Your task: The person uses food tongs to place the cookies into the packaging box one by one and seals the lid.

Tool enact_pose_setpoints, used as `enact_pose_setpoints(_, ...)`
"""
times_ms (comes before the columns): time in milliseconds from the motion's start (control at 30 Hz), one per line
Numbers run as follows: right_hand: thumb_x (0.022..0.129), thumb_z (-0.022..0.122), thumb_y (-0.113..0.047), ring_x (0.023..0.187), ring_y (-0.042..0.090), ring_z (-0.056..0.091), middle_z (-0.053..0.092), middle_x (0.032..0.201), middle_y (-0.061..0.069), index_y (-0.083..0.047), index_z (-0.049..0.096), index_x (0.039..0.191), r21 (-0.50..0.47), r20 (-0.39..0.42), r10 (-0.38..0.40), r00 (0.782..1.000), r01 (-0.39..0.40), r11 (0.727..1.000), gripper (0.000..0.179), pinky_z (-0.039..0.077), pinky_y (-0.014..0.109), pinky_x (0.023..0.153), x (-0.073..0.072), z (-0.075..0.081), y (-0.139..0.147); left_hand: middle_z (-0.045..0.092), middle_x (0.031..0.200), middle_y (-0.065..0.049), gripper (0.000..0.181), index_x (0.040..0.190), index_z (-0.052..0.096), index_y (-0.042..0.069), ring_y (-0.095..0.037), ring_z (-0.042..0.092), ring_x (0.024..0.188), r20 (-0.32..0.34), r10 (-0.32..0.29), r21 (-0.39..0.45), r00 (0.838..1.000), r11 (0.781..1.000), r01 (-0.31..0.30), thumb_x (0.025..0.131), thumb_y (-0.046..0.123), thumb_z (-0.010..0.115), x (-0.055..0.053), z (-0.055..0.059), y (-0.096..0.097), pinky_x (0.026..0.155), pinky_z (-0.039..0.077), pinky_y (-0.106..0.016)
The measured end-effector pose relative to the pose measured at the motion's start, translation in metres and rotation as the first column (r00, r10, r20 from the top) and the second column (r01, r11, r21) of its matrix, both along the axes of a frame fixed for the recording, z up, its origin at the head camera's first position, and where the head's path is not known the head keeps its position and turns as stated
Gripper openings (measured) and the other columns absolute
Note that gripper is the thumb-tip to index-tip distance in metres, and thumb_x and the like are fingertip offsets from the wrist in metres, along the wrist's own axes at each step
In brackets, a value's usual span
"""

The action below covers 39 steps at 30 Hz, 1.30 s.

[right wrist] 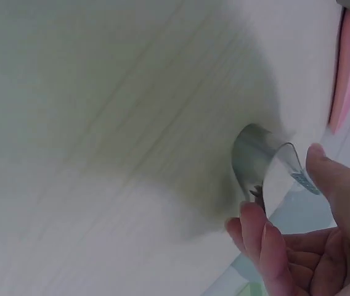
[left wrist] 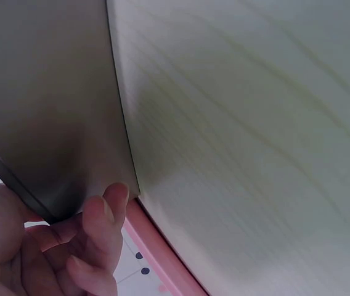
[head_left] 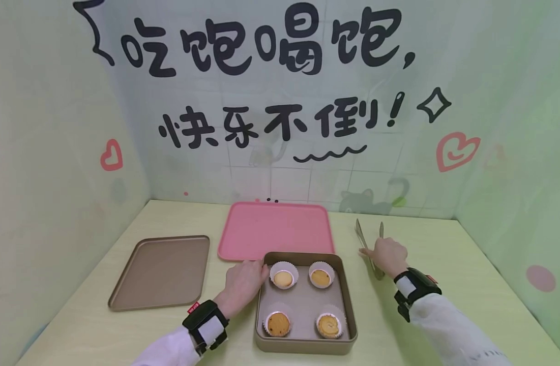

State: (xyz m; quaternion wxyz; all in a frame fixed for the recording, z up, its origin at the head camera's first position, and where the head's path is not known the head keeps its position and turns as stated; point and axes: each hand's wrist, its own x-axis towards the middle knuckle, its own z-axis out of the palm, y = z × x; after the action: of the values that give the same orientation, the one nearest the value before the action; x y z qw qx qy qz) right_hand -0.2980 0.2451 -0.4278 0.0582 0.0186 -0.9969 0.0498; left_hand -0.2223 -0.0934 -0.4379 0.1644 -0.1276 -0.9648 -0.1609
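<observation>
In the head view a deep brown baking pan [head_left: 302, 346] holds several small round pastries in white paper cups, such as the front-right tart [head_left: 328, 325]. My left hand [head_left: 244, 280] grips the pan's rim at its back left corner. Seen from the left wrist, its fingers [left wrist: 98, 225] bend against the outside of the pan wall [left wrist: 33, 92]. To the right, my right hand [head_left: 389, 256] holds metal tongs [head_left: 361, 235] with their two tips spread and pointing to the back. The right wrist view has the tongs' bend [right wrist: 253, 154] between thumb and fingers, close to the table.
Behind the pan lies a pink tray [head_left: 277, 229], its front edge beside the pan's back rim. A shallow brown baking sheet [head_left: 163, 272] lies on the left of the pale wooden table [head_left: 463, 295]. Printed fabric walls [head_left: 280, 178] close in the back and both sides.
</observation>
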Motion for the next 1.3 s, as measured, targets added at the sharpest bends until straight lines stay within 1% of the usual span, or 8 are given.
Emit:
enact_pose_setpoints(167, 0.096, 0.06, -0.036, 0.043, 0.011, 0.028, 0.022, 0.049, -0.004, -0.014, 0.028, 0.048, 0.017, -0.062, 0.014, 0.998, -0.013, 1.0, 0.062, 0.016, 0.023, 0.041, 0.009, 0.019, -0.006, 0.043, 0.054, 0.001, 0.03, 0.063, 0.054, 0.009, -0.016, 0.048, 0.048, 0.001, -0.002, -0.002, 1.0, 1.0, 0.002, 0.092, 0.015, 0.06, 0.0, 0.0, 0.0, 0.04, 0.042, -0.037)
enact_pose_setpoints(267, 0.099, 0.055, -0.034, 0.042, 0.012, 0.038, 0.032, 0.048, -0.001, -0.012, 0.034, 0.051, -0.059, -0.014, 0.023, 1.0, -0.024, 0.998, 0.056, 0.023, 0.024, 0.039, 0.013, 0.031, -0.012, 0.043, 0.054, 0.001, 0.03, 0.063, 0.054, 0.008, -0.015, 0.048, 0.048, -0.001, -0.005, -0.002, 1.0, 1.0, 0.005, 0.092, 0.015, 0.06, -0.001, 0.0, 0.0, 0.04, 0.042, -0.036)
enact_pose_setpoints(433, 0.099, 0.053, -0.028, 0.041, 0.015, 0.053, 0.048, 0.047, 0.002, -0.007, 0.049, 0.057, -0.2, 0.027, 0.119, 0.993, -0.112, 0.973, 0.048, 0.038, 0.03, 0.039, 0.026, 0.038, -0.025, 0.042, 0.053, 0.001, 0.03, 0.063, 0.055, 0.008, -0.015, 0.047, 0.048, 0.006, -0.006, -0.001, 1.0, 1.0, 0.006, 0.092, 0.015, 0.06, -0.001, 0.0, 0.0, 0.039, 0.041, -0.036)
enact_pose_setpoints(600, 0.098, 0.055, -0.026, 0.039, 0.012, 0.051, 0.048, 0.047, 0.0, -0.005, 0.055, 0.063, -0.272, 0.04, 0.206, 0.978, -0.187, 0.944, 0.041, 0.04, 0.03, 0.041, 0.048, 0.036, -0.044, 0.041, 0.053, 0.001, 0.03, 0.063, 0.054, 0.008, -0.014, 0.046, 0.047, 0.004, -0.007, 0.003, 1.0, 1.0, 0.007, 0.092, 0.015, 0.06, -0.001, 0.001, 0.001, 0.04, 0.041, -0.035)
enact_pose_setpoints(767, 0.097, 0.058, -0.025, 0.035, 0.009, 0.045, 0.044, 0.042, -0.004, -0.008, 0.053, 0.06, -0.295, 0.089, 0.233, 0.968, -0.198, 0.935, 0.041, 0.034, 0.026, 0.039, 0.067, 0.028, -0.059, 0.038, 0.052, 0.003, 0.033, 0.061, 0.05, 0.01, -0.012, 0.041, 0.047, 0.001, -0.008, 0.002, 1.0, 1.0, 0.008, 0.092, 0.015, 0.06, -0.001, -0.001, 0.0, 0.038, 0.038, -0.034)
enact_pose_setpoints(1033, 0.087, 0.057, -0.01, 0.039, 0.008, 0.041, 0.039, 0.045, -0.006, -0.014, 0.041, 0.052, -0.229, 0.01, 0.234, 0.972, -0.226, 0.947, 0.039, 0.027, 0.024, 0.041, 0.075, 0.013, -0.064, 0.032, 0.051, 0.005, 0.043, 0.059, 0.043, 0.013, -0.011, 0.038, 0.046, 0.068, -0.046, 0.049, 0.997, 0.998, 0.043, 0.099, 0.027, 0.054, -0.004, 0.002, -0.005, 0.039, 0.033, -0.029)
enact_pose_setpoints(1167, 0.082, 0.056, -0.007, 0.041, 0.009, 0.037, 0.034, 0.046, -0.006, -0.014, 0.036, 0.052, -0.219, -0.022, 0.23, 0.973, -0.23, 0.948, 0.037, 0.024, 0.023, 0.042, 0.075, 0.011, -0.065, 0.037, 0.053, 0.004, 0.043, 0.063, 0.046, 0.013, -0.012, 0.039, 0.047, 0.125, -0.043, 0.099, 0.991, 0.995, 0.03, 0.102, 0.03, 0.048, -0.011, 0.014, -0.023, 0.042, 0.033, -0.028)
enact_pose_setpoints(1300, 0.079, 0.055, -0.005, 0.039, 0.008, 0.039, 0.033, 0.046, -0.006, -0.015, 0.035, 0.052, -0.208, -0.041, 0.236, 0.971, -0.239, 0.948, 0.036, 0.024, 0.022, 0.041, 0.073, 0.01, -0.065, 0.042, 0.057, -0.002, 0.04, 0.068, 0.049, 0.008, -0.018, 0.047, 0.05, 0.142, 0.074, 0.0, 0.987, 0.997, -0.074, 0.102, 0.029, 0.047, -0.021, 0.027, -0.06, 0.045, 0.04, -0.033)
